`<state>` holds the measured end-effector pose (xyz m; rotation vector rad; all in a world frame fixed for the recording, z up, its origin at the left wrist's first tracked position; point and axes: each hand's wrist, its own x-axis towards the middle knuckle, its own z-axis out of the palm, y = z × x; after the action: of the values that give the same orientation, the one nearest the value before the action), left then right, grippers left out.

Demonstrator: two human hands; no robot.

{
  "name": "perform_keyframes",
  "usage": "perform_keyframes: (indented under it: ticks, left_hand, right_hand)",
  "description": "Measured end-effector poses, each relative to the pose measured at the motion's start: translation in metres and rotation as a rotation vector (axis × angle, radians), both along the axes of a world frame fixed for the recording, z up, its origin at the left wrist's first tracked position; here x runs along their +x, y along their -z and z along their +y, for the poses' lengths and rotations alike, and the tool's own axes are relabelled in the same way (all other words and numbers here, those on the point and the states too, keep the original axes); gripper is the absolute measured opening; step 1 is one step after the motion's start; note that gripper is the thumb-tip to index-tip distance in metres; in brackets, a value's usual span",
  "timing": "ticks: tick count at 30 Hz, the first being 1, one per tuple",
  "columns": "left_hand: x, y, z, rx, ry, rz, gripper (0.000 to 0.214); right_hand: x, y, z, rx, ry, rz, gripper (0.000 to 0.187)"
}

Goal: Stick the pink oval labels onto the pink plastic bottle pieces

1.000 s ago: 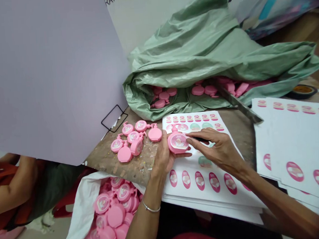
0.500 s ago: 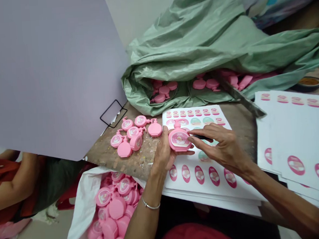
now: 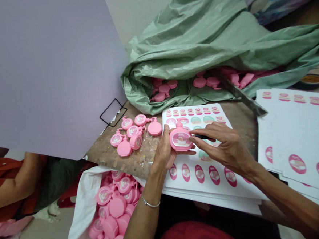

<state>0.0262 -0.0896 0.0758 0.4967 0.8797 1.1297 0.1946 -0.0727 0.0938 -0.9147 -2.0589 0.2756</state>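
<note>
A small pink toy pump bottle with an oval label on its face is held upright in my left hand, fingers behind it. My right hand pinches a thin black-handled tool; its tip is hidden at the bottle's right edge, where my thumb and finger touch the label. Beneath both hands lies a stack of sticker sheets with rows of pink and green labels. Several more pink bottles lie on the wooden table just left of my hands, some labelled, some with plain sides up.
A green sack with pink bottles inside lies open at the back. A metal bar sticks out of it. More sheets are stacked at the right. A white sack of bottles stands below left. Another person's arm shows at far left.
The bottle in my left hand has tilted slightly, and its label shows more plainly. My right hand stays at its right edge with the tool; the view has shifted a little.
</note>
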Motion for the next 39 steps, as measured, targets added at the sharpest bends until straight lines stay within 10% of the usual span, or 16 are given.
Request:
perform_keyframes:
  ticks: [39]
  left_hand:
    - [-0.001,-0.0046,-0.0025,0.003,-0.002,-0.001,0.061]
  right_hand:
    - [-0.0016,0.0017,-0.0011,0.004,0.024,-0.015,0.013]
